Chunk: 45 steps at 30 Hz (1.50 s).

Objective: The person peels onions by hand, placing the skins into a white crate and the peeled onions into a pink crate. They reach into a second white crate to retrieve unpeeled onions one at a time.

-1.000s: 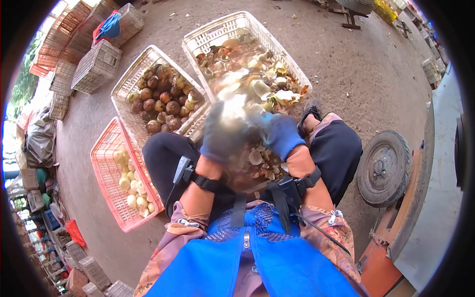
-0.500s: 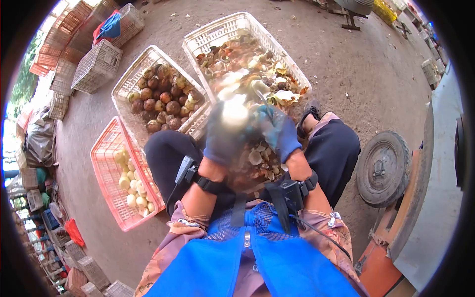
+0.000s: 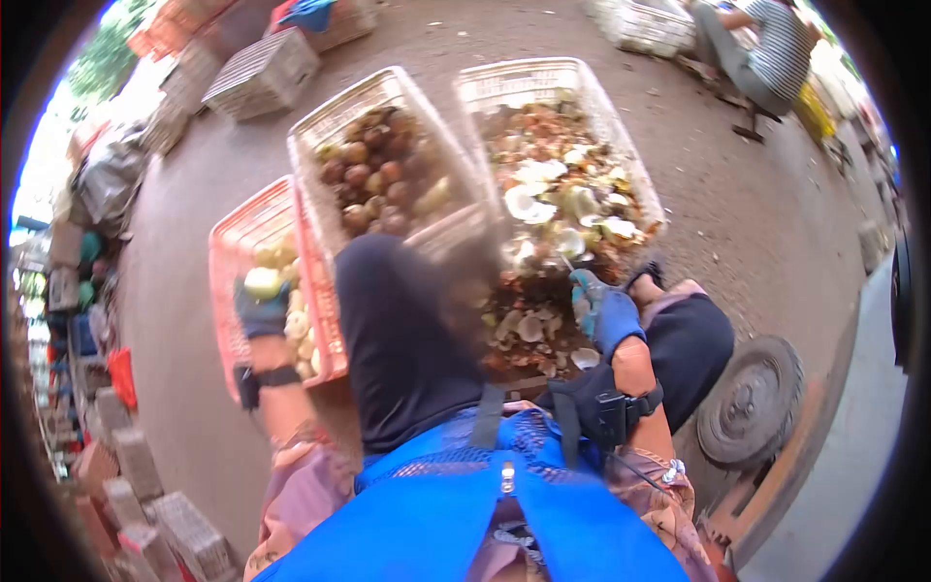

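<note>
My left hand, in a blue glove and blurred, is over the pink crate at the left. A pale peeled onion is at its fingertips, apparently still in its grip. Several more peeled onions lie in that crate. My right hand, gloved too, is closed round a small knife; only its thin blade shows beyond the fingers. This hand stays by my right knee, above a heap of peelings.
Brown unpeeled onions fill part of a white crate. Another white crate holds peels and scraps. A wheel stands at the right. Another person sits at the upper right; stacked crates are at the upper left.
My left hand has moved left from beside my right hand to the pink crate, with the pale onion. My right hand keeps the knife. The view has shifted, bringing another person into sight.
</note>
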Each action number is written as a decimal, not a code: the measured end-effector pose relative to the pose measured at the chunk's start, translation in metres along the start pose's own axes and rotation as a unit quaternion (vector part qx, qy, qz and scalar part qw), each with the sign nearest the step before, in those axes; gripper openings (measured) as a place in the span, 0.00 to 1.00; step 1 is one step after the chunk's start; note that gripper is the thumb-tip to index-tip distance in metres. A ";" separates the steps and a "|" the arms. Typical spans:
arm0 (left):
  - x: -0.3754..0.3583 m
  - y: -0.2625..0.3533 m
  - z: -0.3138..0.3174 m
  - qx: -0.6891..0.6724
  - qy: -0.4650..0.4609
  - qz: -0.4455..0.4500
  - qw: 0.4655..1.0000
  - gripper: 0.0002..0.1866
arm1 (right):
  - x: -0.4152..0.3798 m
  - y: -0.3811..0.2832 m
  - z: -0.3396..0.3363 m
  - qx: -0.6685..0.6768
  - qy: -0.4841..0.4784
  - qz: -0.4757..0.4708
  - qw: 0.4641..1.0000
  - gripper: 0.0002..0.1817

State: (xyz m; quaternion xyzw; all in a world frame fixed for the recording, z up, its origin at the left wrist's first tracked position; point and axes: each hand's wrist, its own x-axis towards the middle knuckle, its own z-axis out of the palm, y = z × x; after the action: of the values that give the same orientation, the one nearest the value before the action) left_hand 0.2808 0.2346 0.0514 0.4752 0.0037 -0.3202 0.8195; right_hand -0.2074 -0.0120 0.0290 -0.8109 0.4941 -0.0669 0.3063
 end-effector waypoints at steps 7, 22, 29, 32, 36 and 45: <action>-0.039 0.004 0.081 0.220 0.023 0.165 0.961 0.29 | 0.010 0.029 -0.081 0.463 0.207 0.090 0.857 0.11; -0.078 -0.342 0.316 0.614 -0.601 0.426 0.284 0.30 | -0.015 0.026 -0.103 0.526 0.204 0.107 0.819 0.17; -0.042 -0.330 0.361 0.663 -0.645 0.296 0.237 0.33 | -0.027 0.014 -0.121 0.524 0.168 0.168 0.818 0.19; -0.016 -0.359 0.357 0.593 -0.637 0.403 0.283 0.29 | -0.027 0.013 -0.125 0.442 0.167 0.188 0.861 0.19; -0.018 -0.349 0.405 0.645 -0.573 0.374 0.339 0.34 | -0.026 0.016 -0.125 0.492 0.177 0.263 0.810 0.20; 0.125 -0.395 0.471 0.687 -0.283 0.457 0.489 0.32 | -0.020 0.014 -0.117 0.429 0.180 0.231 0.854 0.19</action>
State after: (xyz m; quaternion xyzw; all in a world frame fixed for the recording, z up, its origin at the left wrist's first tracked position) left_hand 0.0314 -0.3340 -0.0356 0.7068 -0.6669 0.0806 0.2218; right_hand -0.2762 -0.0501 0.1196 -0.4349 0.6361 -0.3441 0.5366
